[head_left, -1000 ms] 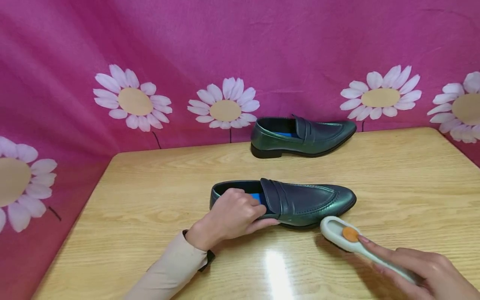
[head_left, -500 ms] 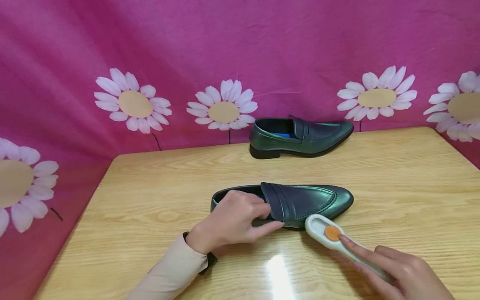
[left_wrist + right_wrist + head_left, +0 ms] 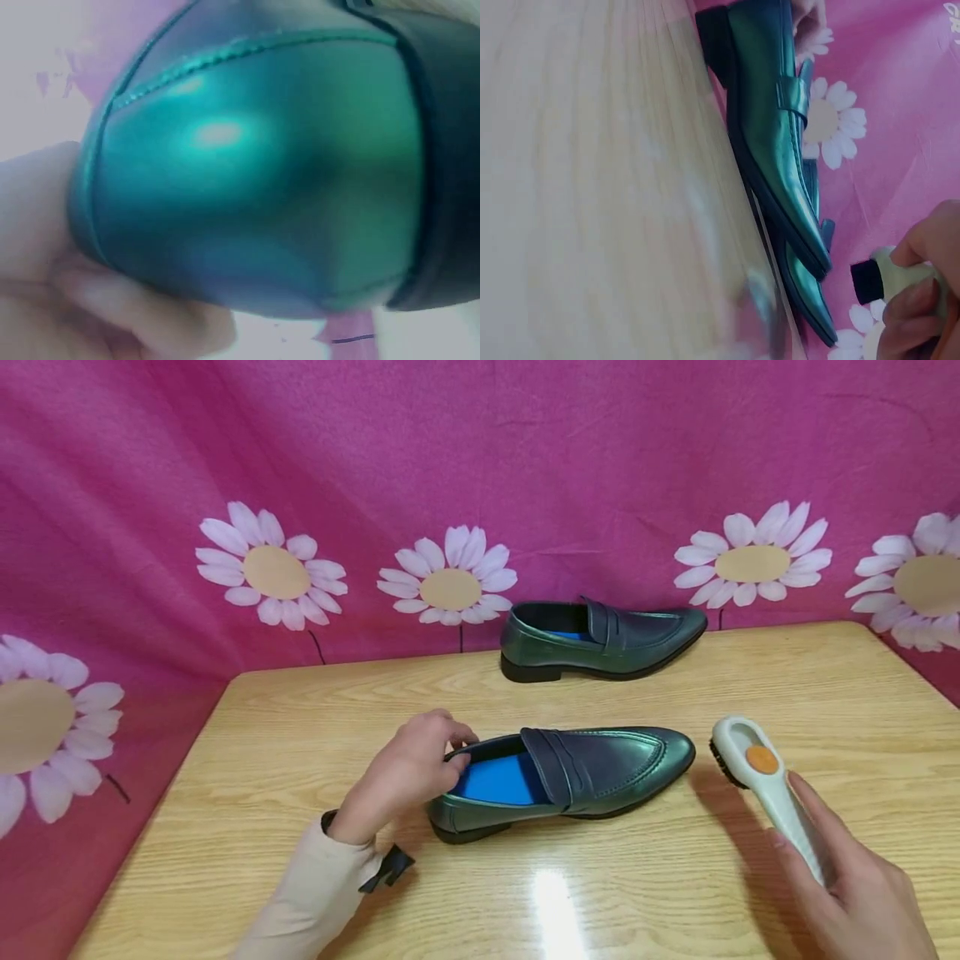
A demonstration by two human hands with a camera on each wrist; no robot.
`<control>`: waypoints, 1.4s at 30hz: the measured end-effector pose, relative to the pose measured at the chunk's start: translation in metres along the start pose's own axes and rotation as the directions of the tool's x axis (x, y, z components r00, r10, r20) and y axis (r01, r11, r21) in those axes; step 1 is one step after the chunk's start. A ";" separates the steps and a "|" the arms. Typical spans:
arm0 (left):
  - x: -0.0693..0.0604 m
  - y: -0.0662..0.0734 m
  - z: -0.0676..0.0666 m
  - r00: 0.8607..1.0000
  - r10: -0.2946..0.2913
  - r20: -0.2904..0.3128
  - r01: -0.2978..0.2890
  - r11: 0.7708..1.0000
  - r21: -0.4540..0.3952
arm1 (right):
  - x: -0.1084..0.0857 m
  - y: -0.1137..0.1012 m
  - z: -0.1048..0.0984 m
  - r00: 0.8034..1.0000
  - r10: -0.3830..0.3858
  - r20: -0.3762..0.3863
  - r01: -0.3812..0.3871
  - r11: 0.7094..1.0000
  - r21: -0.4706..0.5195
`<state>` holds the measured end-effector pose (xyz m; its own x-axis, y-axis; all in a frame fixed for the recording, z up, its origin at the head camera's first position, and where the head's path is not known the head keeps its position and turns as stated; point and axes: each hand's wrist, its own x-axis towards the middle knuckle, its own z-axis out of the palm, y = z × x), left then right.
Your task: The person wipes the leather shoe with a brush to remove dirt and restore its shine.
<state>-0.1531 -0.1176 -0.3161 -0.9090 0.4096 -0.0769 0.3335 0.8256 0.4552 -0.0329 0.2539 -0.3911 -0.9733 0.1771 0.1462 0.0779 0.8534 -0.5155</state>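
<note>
A dark green loafer (image 3: 622, 764) with a blue insole lies on the table, toe to the right. At its heel, my left hand (image 3: 405, 768) grips the back rim of the opening; up close in the left wrist view are the shiny heel (image 3: 247, 180) and curled fingers (image 3: 150, 311). My right hand (image 3: 862, 885) holds a pale shoe brush (image 3: 783, 810) by its handle, off to the right of the toe and apart from the shoe. The brush has an orange button (image 3: 762, 759) and dark bristles (image 3: 868, 281) facing the shoe.
A matching loafer (image 3: 600, 643) stands farther back by the pink flowered cloth (image 3: 585, 460), toe also to the right. The wooden table (image 3: 285, 760) meets the cloth along its back edge. A light glare shows near the front.
My left hand has moved from the shoe's near side back to its heel, uncovering the insole. The brush went left along the shoe's side, then away to the right beyond the toe.
</note>
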 end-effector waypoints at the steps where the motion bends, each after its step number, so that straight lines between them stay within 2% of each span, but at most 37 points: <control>1: -0.001 -0.001 0.000 0.999 0.036 -0.015 -0.036 0.999 -0.016 | 0.001 0.000 0.001 0.999 0.008 0.041 -0.008 1.000 -0.002; 4: 0.000 -0.007 -0.001 0.991 0.119 -0.053 -0.122 0.991 -0.053 | 0.003 -0.002 0.003 0.993 0.014 0.115 -0.011 1.000 -0.028; 7: 0.004 -0.011 -0.001 0.981 0.181 -0.067 -0.186 0.979 -0.083 | 0.001 -0.002 0.005 0.996 -0.008 0.091 0.011 1.000 -0.026; 10: 0.008 -0.012 -0.001 0.976 0.209 -0.063 -0.216 0.968 -0.128 | -0.001 -0.003 0.006 0.991 0.013 0.136 -0.007 0.999 -0.048; 12: 0.008 -0.012 -0.001 0.978 0.205 -0.039 -0.208 0.964 -0.166 | -0.004 -0.003 0.010 0.997 -0.035 0.070 0.039 0.998 -0.054; 14: 0.007 -0.009 -0.002 0.980 0.198 0.000 -0.194 0.961 -0.197 | -0.008 -0.005 0.014 0.991 -0.135 -0.012 0.135 0.990 -0.039; 15: 0.006 -0.007 -0.002 0.979 0.202 0.023 -0.193 0.960 -0.204 | -0.011 -0.007 0.017 0.982 -0.185 -0.046 0.184 0.982 -0.036; 17: 0.004 -0.002 -0.002 0.974 0.212 0.079 -0.193 0.961 -0.198 | -0.017 -0.013 0.022 0.945 -0.302 -0.123 0.300 0.953 -0.031; 19: 0.003 0.003 -0.002 0.969 0.216 0.123 -0.194 0.966 -0.170 | -0.022 -0.021 0.027 0.925 -0.359 -0.122 0.361 0.933 -0.011; 21: 0.002 0.006 -0.001 0.969 0.191 0.159 -0.172 0.977 -0.129 | -0.025 -0.028 0.030 0.921 -0.379 -0.089 0.380 0.925 0.000; 22: 0.002 0.007 -0.001 0.970 0.173 0.174 -0.155 0.982 -0.111 | -0.026 -0.030 0.031 0.925 -0.374 -0.070 0.376 0.927 0.009; 23: 0.002 0.006 0.000 0.971 0.153 0.185 -0.138 0.986 -0.094 | -0.026 -0.032 0.030 0.937 -0.347 -0.042 0.348 0.937 0.007; 25: 0.001 0.005 0.001 0.973 0.129 0.193 -0.118 0.991 -0.068 | -0.024 -0.029 0.029 0.946 -0.322 -0.045 0.322 0.947 -0.006; 28: 0.001 0.003 0.003 0.976 0.144 0.165 -0.138 0.989 -0.051 | -0.017 -0.020 0.024 0.951 -0.286 -0.113 0.284 0.958 -0.034; 31: 0.003 0.002 0.005 0.981 0.181 0.067 -0.179 0.983 -0.034 | -0.013 -0.012 0.023 0.921 -0.319 -0.225 0.315 0.947 -0.053; 33: 0.004 0.002 0.006 0.979 0.204 -0.007 -0.204 0.979 -0.019 | -0.014 -0.015 0.023 0.933 -0.307 -0.188 0.300 0.952 -0.068; 35: 0.006 0.002 0.006 0.975 0.214 -0.056 -0.214 0.977 -0.007 | -0.017 -0.022 0.027 0.949 -0.303 -0.089 0.297 0.952 -0.076; 38: 0.009 0.002 0.007 0.974 0.216 -0.070 -0.217 0.976 -0.005 | -0.028 -0.039 0.035 0.961 -0.272 0.061 0.275 0.960 -0.058; 40: 0.009 0.001 0.007 0.976 0.210 -0.060 -0.211 0.977 -0.010 | -0.034 -0.048 0.042 0.949 -0.312 0.034 0.313 0.950 -0.013; 42: 0.009 -0.001 0.008 0.977 0.208 -0.049 -0.209 0.978 -0.016 | -0.038 -0.054 0.045 0.940 -0.337 -0.046 0.339 0.940 0.035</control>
<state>-0.1600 -0.1113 -0.3238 -0.8307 0.5532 0.0629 0.5123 0.7152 0.4754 -0.0099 0.1786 -0.4069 -0.9314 -0.0982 0.3504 -0.2639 0.8453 -0.4646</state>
